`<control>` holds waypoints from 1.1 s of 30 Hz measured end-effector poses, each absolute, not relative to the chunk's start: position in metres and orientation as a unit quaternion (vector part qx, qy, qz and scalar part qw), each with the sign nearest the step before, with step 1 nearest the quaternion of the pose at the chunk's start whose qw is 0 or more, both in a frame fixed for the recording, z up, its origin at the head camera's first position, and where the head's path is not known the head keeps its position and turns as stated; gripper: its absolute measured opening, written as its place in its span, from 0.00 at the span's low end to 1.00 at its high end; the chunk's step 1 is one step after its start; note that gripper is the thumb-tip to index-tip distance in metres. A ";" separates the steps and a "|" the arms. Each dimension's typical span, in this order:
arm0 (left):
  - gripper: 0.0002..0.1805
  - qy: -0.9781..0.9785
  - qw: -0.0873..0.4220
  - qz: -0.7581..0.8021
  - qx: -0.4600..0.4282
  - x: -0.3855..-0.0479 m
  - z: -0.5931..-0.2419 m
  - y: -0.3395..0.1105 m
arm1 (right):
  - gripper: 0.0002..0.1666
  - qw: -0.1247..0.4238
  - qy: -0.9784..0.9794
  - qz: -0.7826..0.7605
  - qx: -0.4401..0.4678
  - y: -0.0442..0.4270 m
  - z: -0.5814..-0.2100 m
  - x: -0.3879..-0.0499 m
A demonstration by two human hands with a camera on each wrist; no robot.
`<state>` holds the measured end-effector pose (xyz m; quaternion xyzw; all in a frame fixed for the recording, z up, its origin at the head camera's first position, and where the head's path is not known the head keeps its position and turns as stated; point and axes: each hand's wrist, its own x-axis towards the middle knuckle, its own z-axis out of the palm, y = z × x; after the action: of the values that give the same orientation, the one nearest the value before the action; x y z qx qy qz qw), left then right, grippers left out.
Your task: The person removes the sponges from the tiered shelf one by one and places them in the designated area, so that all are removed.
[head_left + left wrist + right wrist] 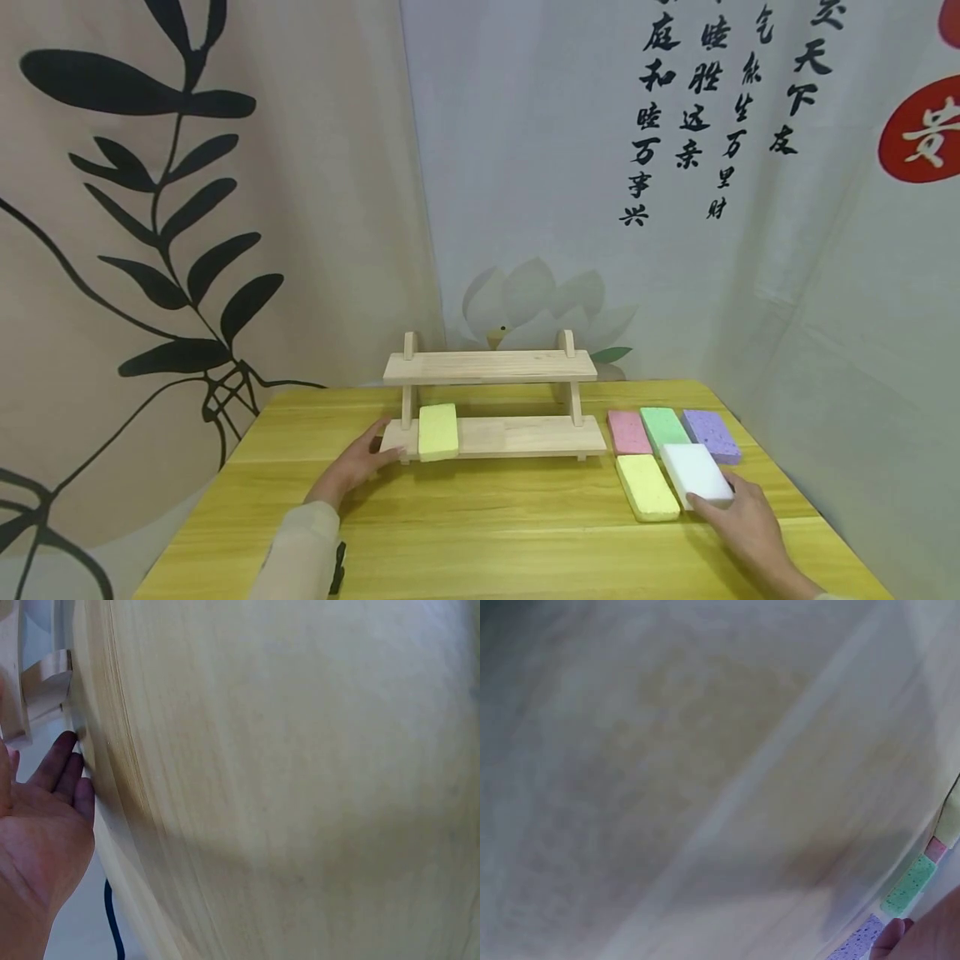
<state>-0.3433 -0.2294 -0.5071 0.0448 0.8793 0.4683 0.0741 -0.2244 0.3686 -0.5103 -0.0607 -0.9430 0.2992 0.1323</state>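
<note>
My left hand (362, 460) is at the left end of a two-tier wooden shelf (517, 435), its thumb by the lower board. In the left wrist view the fingers of the left hand (45, 817) look fairly straight. On the lower board, near that hand, a yellow sponge (438, 432) leans upright. At the right, my right hand (750, 518) grips a white sponge (696, 473) between thumb and fingers. Around it lie another yellow sponge (647, 488), a pink sponge (628, 432), a green sponge (663, 428) and a purple sponge (712, 436).
Everything stands on a wood-grain table (495, 533). Behind it hangs a printed curtain (345, 208) with leaves and writing. The shelf's upper board (491, 367) sits higher and farther back, between two side supports.
</note>
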 end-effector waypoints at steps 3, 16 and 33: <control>0.50 0.879 0.072 0.469 0.043 -0.342 -0.506 -0.229 | 0.56 0.132 -0.943 0.299 -0.063 0.370 -0.513 -0.225; 0.51 0.880 0.073 0.467 0.040 -0.342 -0.509 -0.231 | 0.46 0.131 -0.949 0.282 -0.060 0.373 -0.521 -0.225; 0.51 0.882 0.075 0.465 0.034 -0.343 -0.508 -0.230 | 0.60 0.119 -0.950 0.280 -0.070 0.369 -0.505 -0.224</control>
<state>-0.3427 -0.2299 -0.5083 0.0338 0.8815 0.4648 0.0752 -0.2244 0.3686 -0.5047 -0.0704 -0.9501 0.2797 0.1191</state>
